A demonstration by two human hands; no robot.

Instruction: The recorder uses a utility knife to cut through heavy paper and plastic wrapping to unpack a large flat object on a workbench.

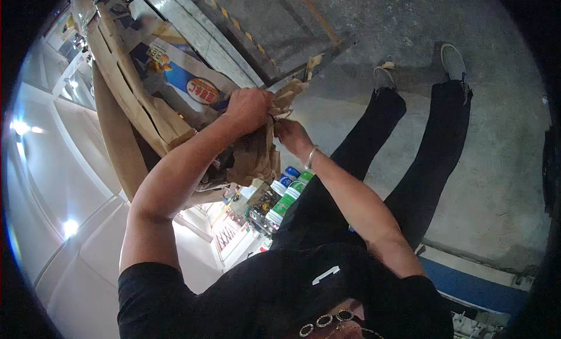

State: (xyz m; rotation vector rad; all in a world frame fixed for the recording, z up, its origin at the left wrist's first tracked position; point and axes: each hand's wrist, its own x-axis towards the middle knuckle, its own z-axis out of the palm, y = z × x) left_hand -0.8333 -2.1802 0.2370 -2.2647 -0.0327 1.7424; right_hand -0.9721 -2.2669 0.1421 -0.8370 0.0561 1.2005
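Observation:
Crumpled, torn brown paper (257,158) hangs from the near end of a long brown cardboard box (125,87). My left hand (250,109) is closed in a fist on the torn paper edge. Just below and to its right, my right hand (295,139), with a pale bracelet at the wrist, pinches the same paper. A ragged flap (292,93) sticks up past my left fist. Behind my left forearm lies a blue and white package (186,76) with an orange oval label. My fingertips are partly hidden by the paper.
Green and white tubs (285,203) and blue-capped containers (292,172) stand beside my leg. My shoes (453,61) rest on grey concrete floor (485,163). A yellow-black striped edge (234,20) runs along the top. At lower right is a blue panel (473,277).

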